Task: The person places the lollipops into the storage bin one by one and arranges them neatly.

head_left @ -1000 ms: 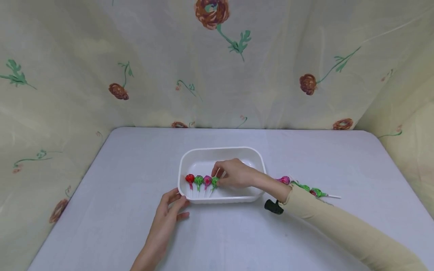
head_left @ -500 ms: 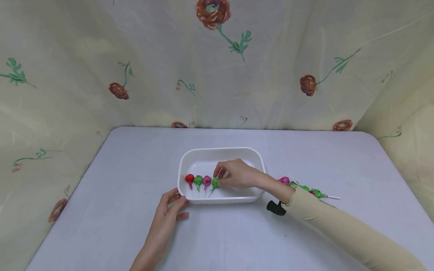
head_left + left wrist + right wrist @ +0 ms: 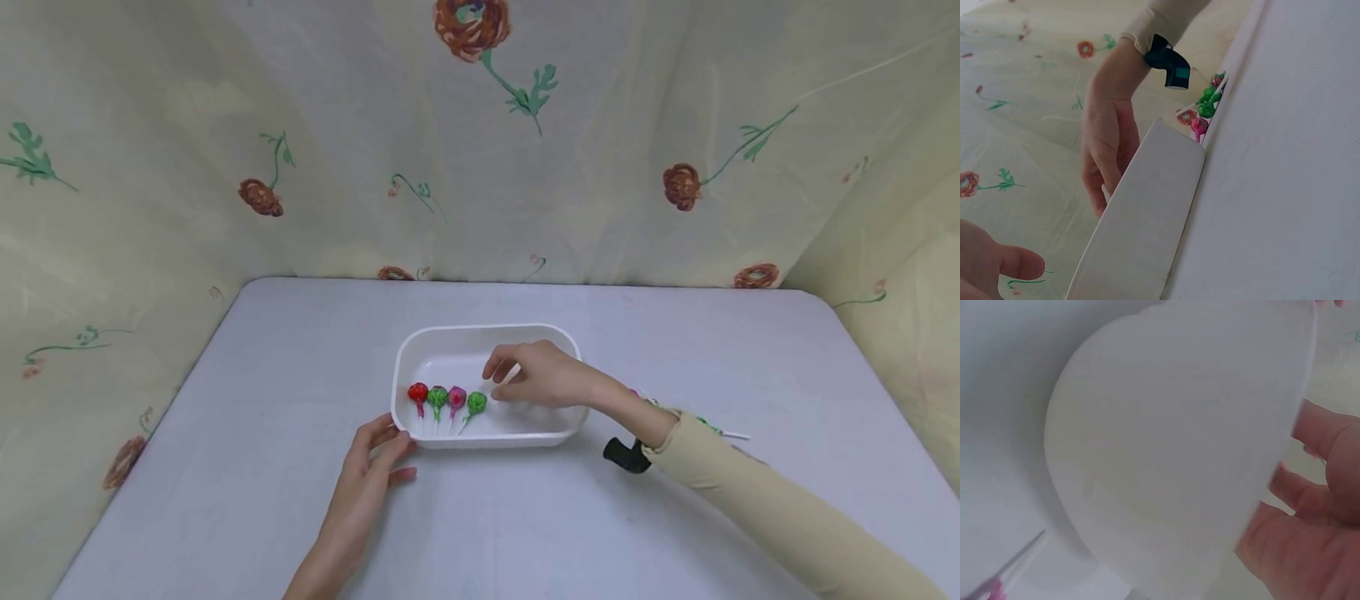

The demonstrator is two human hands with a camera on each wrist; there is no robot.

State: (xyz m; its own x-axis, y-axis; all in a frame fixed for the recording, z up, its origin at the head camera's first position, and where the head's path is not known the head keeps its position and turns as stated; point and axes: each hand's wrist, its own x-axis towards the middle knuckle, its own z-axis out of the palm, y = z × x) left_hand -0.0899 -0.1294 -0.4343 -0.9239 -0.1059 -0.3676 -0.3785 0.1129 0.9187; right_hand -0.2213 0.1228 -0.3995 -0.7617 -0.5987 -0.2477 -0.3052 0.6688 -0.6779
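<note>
Pale table (image 3: 495, 525) below, and eight o'clock from the right hand (image 3: 546, 377), its grip spread and empty, a green lollipop (image 3: 476, 403) is seen, likely light, best pinched by its head.

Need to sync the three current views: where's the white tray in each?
Head: the white tray sits just below centre, seen from above.
Left wrist: side-on, its outer wall slanting from the middle down to the bottom edge.
Right wrist: close up, its pale outside fills the middle, from top edge to bottom.
Shared landmark: the right hand, over the tray in head, left of centre in left wrist, right edge in right wrist.
</note>
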